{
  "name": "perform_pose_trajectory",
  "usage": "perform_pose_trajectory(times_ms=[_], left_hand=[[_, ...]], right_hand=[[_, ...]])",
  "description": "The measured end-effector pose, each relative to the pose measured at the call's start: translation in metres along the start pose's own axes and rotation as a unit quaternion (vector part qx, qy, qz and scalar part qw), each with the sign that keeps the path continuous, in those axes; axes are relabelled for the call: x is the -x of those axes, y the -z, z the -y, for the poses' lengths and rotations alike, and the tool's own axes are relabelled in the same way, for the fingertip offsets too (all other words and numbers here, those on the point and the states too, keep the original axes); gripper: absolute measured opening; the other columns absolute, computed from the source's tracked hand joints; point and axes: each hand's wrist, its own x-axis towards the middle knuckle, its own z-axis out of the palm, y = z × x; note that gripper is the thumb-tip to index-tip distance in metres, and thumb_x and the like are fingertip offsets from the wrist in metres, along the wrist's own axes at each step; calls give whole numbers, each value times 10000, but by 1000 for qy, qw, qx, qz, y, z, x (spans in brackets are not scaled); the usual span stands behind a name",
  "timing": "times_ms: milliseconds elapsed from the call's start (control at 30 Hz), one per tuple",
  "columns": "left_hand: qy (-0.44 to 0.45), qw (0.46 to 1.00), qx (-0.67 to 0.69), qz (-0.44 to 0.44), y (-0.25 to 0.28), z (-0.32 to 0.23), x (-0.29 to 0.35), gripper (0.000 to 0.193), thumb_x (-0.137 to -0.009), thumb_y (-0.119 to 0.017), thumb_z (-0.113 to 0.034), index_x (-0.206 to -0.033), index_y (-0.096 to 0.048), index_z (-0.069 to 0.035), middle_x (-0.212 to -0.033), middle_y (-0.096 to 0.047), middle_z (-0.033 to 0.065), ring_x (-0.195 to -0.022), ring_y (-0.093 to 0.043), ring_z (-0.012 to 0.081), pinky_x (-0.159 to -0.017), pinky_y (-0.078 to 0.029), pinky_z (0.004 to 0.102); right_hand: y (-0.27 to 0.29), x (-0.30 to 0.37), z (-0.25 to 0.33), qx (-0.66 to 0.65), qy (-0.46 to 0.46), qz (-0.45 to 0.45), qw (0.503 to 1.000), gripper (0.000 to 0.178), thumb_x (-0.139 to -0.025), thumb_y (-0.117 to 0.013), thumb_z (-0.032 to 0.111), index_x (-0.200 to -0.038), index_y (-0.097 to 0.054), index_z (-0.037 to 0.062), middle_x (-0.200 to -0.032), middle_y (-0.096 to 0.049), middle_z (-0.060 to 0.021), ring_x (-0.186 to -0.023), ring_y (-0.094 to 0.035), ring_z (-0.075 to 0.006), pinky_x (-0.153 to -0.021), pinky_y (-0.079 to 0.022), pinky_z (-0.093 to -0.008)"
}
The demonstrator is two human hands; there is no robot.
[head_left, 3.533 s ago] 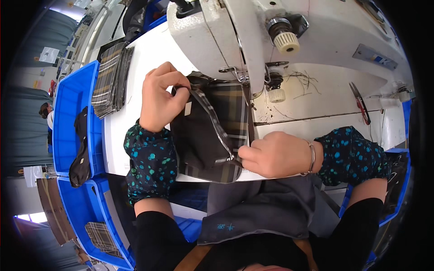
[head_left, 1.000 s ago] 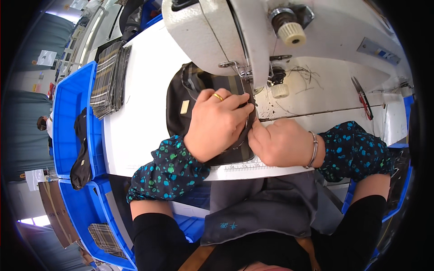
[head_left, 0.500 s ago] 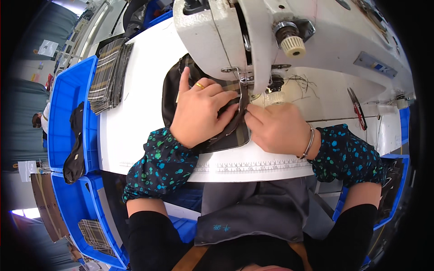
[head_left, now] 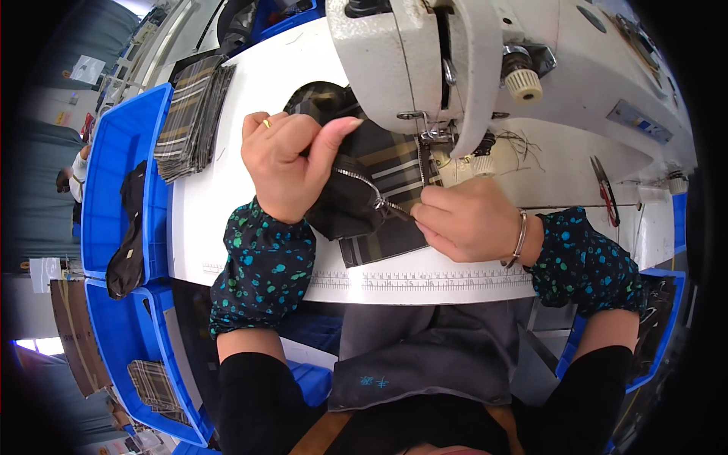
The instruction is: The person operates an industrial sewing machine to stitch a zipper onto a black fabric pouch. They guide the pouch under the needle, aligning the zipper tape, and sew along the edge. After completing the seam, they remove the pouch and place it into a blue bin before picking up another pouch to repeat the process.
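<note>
White table point(head_left: 269, 76), blue bins point(head_left: 157, 220) at left: plaid-and-black fabric point(head_left: 387, 168) lies at the sewing machine point(head_left: 371, 61), zipper point(head_left: 422, 163) parted, one side by the presser foot point(head_left: 437, 137) — stitching looks unfinished. Right hand point(head_left: 470, 220) pinches the zipper's end — left hand point(head_left: 288, 159) curled, thumb out, grip unclear.

A head-worn fisheye looks down from close above the left hand point(head_left: 284, 163), right hand point(head_left: 472, 221) and table point(head_left: 199, 220).
</note>
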Motion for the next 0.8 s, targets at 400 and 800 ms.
perform_pose_trajectory(times_ms=[400,800], left_hand=[[-102,961,101,236,-1,-72,30,240,-884,-677,-137,-1122,-689,-107,-1072,-681,11,-1132,-665,222,-1239,-130,711],[-145,966,-140,159,3,-73,37,214,-863,-730,-156,-1066,-779,-203,-870,-583,-84,-1148,-624,165,-1225,-4,738]], right_hand=[[11,4,-1,151,79,-90,981,89,-733,-674,169,-793,-633,119,-759,-532,13,-592,-571,-131,-511,-451,-302],[13,1,-1,163,10,-143,976,132,-704,-699,152,-782,-602,109,-743,-514,1,-576,-592,-129,-506,-461,-290]])
